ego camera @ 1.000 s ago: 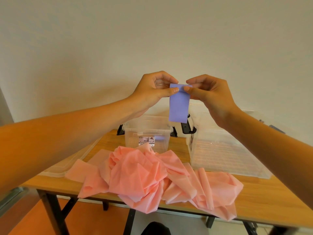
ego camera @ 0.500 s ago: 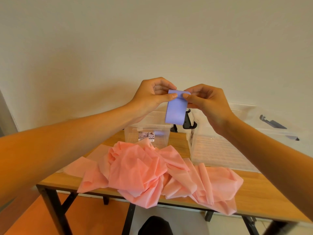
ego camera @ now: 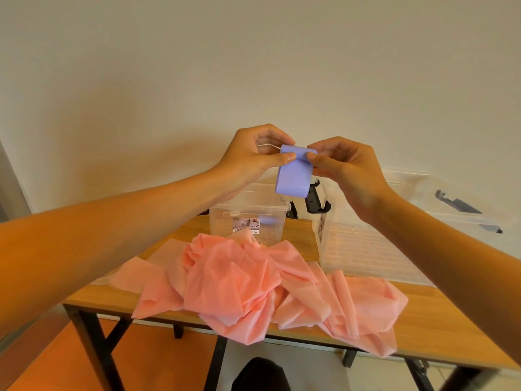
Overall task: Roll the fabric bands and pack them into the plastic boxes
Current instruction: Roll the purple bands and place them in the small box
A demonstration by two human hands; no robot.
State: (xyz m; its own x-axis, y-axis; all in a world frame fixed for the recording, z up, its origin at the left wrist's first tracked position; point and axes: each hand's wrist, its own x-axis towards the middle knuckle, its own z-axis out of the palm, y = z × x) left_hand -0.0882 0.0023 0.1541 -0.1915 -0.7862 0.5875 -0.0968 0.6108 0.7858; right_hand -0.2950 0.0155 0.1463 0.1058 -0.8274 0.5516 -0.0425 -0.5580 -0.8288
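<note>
A purple fabric band [ego camera: 293, 179] hangs in the air above the table, its top end curled over. My left hand [ego camera: 253, 156] pinches the left side of that curled top between thumb and fingers. On the right side, my right hand [ego camera: 346, 165] pinches it the same way. Below stands a small clear plastic box [ego camera: 248, 221] with a purple piece inside. To its right sits a larger clear plastic box [ego camera: 366, 249]. A heap of pink fabric bands [ego camera: 253, 283] covers the front of the wooden table [ego camera: 451, 342].
A clear lid [ego camera: 451, 198] with black clips leans behind the large box. Another flat clear lid [ego camera: 101, 280] lies at the table's left edge, partly under the pink fabric. The wall is close behind the table. A dark object [ego camera: 259, 373] sits on the floor below.
The hanging part of the purple band has grown shorter while its top has curled over between both hands. My view has pulled back and both hands sit lower in it.
</note>
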